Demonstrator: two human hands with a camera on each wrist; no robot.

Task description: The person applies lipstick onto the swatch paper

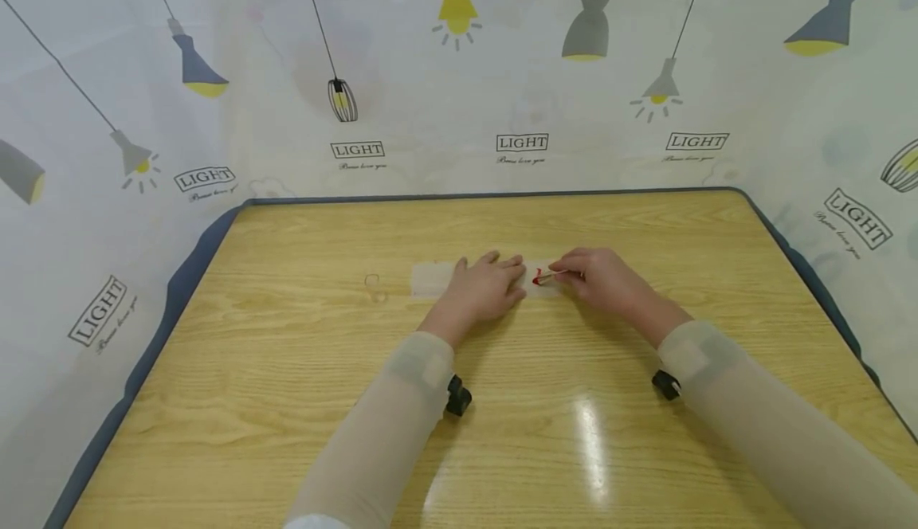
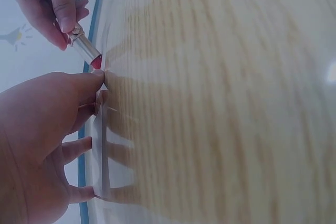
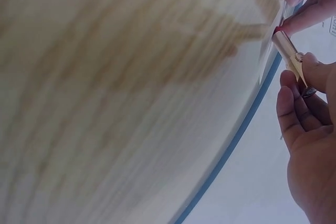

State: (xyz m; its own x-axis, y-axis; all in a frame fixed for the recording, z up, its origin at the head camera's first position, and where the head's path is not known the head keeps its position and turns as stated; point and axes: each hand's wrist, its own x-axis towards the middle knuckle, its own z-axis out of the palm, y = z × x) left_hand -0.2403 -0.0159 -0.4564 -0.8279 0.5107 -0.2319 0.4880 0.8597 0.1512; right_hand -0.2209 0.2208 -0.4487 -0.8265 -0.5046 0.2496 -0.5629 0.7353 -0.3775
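Note:
A lipstick (image 1: 548, 276) with a red tip and a shiny metallic tube is pinched between the thumb and fingers of my right hand (image 1: 606, 278). Its tip meets a thin whitish strip of paper (image 1: 430, 280) lying on the table, where a small red mark shows. My left hand (image 1: 486, 288) presses on the strip with fingers spread and nearly straight, just left of the lipstick. In the left wrist view the lipstick tube (image 2: 86, 46) slants down toward the left thumb. From the right wrist the red tip is close beside the left hand's fingers (image 3: 304, 17).
Left of the strip lies a small see-through item (image 1: 373, 286) with a ring-like outline. The wood-grain table (image 1: 287, 393) has a dark blue edge (image 1: 430, 197). White curtains (image 1: 402, 51) printed with lamps stand behind it and at both sides.

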